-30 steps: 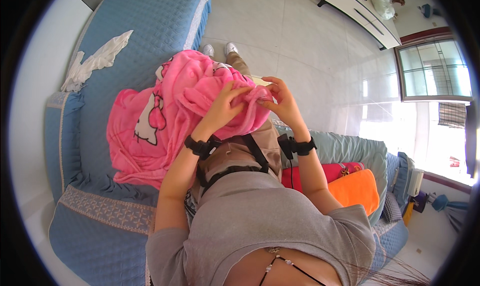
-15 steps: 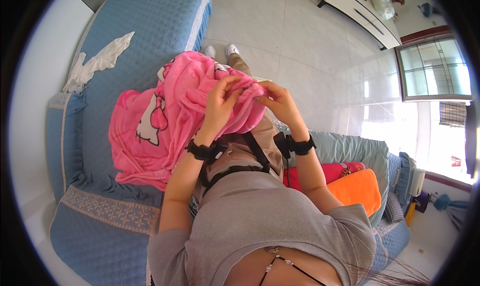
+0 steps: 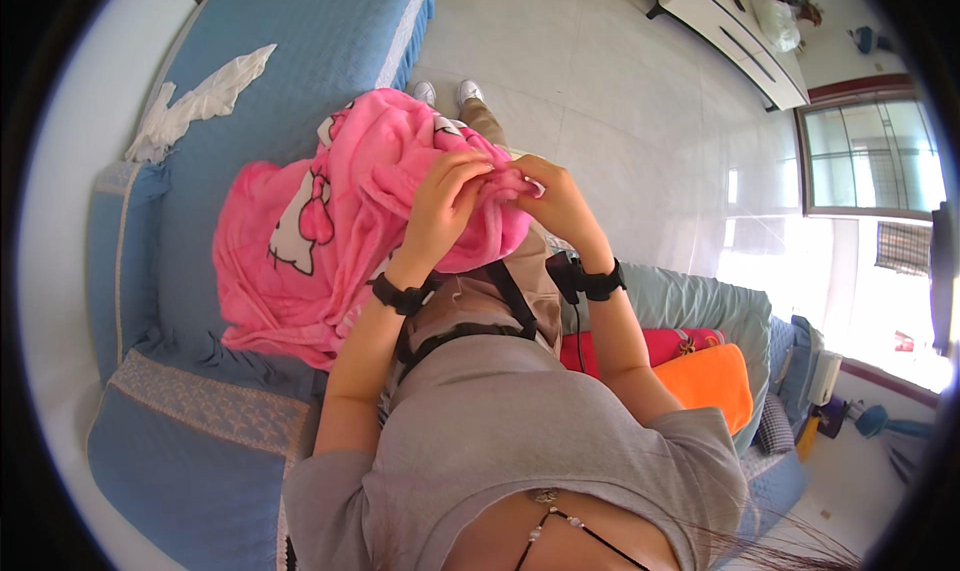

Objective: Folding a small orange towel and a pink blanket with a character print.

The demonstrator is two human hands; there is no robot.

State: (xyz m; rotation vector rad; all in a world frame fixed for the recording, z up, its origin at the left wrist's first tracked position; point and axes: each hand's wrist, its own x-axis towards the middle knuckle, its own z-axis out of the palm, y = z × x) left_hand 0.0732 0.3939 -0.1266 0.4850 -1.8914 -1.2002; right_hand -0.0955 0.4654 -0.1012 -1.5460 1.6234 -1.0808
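A pink plush blanket [image 3: 375, 186] with white cartoon cat faces lies bunched across my lap and spreads left onto the blue quilted seat. My left hand [image 3: 446, 203] has its fingers and thumb curled on the gathered edge in front of me. Just to its right, my right hand [image 3: 556, 207] pinches the same edge between thumb and fingers. A small white bit shows by the right fingertips, too small to make out. Folds hide part of the left fingertips. Black bands circle both wrists.
A crumpled white cloth [image 3: 205, 106] lies on the blue quilted cover [image 3: 300, 41] at far left. To my right are an orange cushion-like item [image 3: 708, 383], a red cloth item [image 3: 680, 343] and a grey-green cover [image 3: 690, 301]. A white cabinet [image 3: 735, 31] stands on the tiled floor.
Both hands stay on the blanket edge, with the fingers slightly shifted. The white bit now shows beside the right fingertips. The view has tilted a little.
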